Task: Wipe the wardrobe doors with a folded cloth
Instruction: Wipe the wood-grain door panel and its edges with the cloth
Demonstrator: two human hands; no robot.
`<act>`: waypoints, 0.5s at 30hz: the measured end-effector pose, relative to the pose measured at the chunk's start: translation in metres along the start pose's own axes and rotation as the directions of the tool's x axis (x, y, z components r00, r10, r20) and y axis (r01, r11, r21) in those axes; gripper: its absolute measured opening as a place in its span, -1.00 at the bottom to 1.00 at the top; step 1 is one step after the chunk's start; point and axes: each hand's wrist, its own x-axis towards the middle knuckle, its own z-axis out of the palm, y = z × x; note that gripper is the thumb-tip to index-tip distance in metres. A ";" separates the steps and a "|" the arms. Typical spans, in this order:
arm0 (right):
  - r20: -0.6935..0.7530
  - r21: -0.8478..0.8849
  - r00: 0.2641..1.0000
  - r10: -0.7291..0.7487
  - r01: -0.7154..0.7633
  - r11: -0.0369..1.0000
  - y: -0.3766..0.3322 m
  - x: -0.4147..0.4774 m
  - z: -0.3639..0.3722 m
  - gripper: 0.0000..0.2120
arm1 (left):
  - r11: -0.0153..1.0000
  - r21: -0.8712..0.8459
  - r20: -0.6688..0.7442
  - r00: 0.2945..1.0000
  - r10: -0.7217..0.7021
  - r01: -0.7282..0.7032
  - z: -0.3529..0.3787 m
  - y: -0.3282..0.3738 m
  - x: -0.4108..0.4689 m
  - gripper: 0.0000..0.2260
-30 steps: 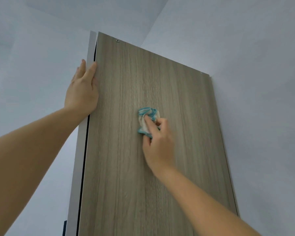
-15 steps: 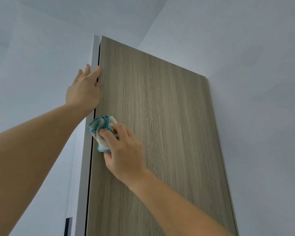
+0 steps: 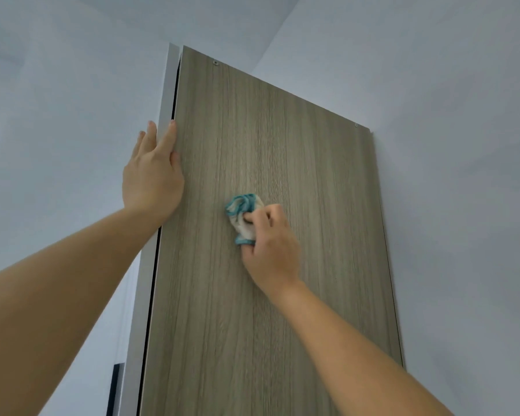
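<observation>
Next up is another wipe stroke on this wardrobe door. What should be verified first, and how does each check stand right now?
1. Grip on the cloth: ok, the right hand has its fingers curled round it.
2. Contact with the wardrobe door: ok, the cloth is pressed against the wood face.
3. Bracing: ok, the left hand rests flat along the door's left edge and the white frame.
4. Neat fold: not ok, the cloth looks bunched.
5. Room to the right: ok, bare panel runs to the far edge.
6. Wiped area clean: cannot tell, no dirt or streaks can be made out.
</observation>
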 end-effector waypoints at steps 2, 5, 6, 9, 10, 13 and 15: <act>0.008 0.006 0.999 0.031 -0.031 1.000 0.015 -0.003 -0.002 -0.76 | 1.000 0.030 -0.005 1.000 0.002 -0.002 0.004 -0.001 -0.007 -0.57; 0.032 0.011 0.997 0.076 -0.076 0.997 0.038 -0.006 -0.005 -0.72 | 0.996 0.088 0.004 1.000 0.027 -0.027 0.004 -0.007 -0.011 -0.57; 0.039 0.013 0.995 0.093 -0.094 0.995 0.046 -0.007 -0.006 -0.71 | 0.994 0.104 0.006 0.999 0.041 -0.042 0.003 -0.009 -0.011 -0.57; 0.047 -0.022 0.983 0.176 -0.175 0.984 0.081 -0.013 -0.013 -0.76 | 0.992 0.106 0.014 0.997 0.070 -0.071 0.002 -0.013 -0.014 -0.57; 0.049 -0.045 0.974 0.221 -0.219 0.975 0.095 -0.016 -0.016 -0.80 | 0.992 0.098 0.015 0.997 0.074 -0.075 0.001 -0.014 -0.014 -0.57; 0.060 -0.137 0.932 0.358 -0.348 0.928 0.140 -0.026 -0.027 -0.79 | 0.993 0.082 0.000 0.997 0.081 -0.080 0.003 -0.013 -0.016 -0.58; 0.076 -0.228 0.901 0.426 -0.401 0.887 0.167 -0.032 -0.036 -0.74 | 0.992 0.090 -0.016 0.996 0.085 -0.083 0.002 -0.012 -0.016 -0.58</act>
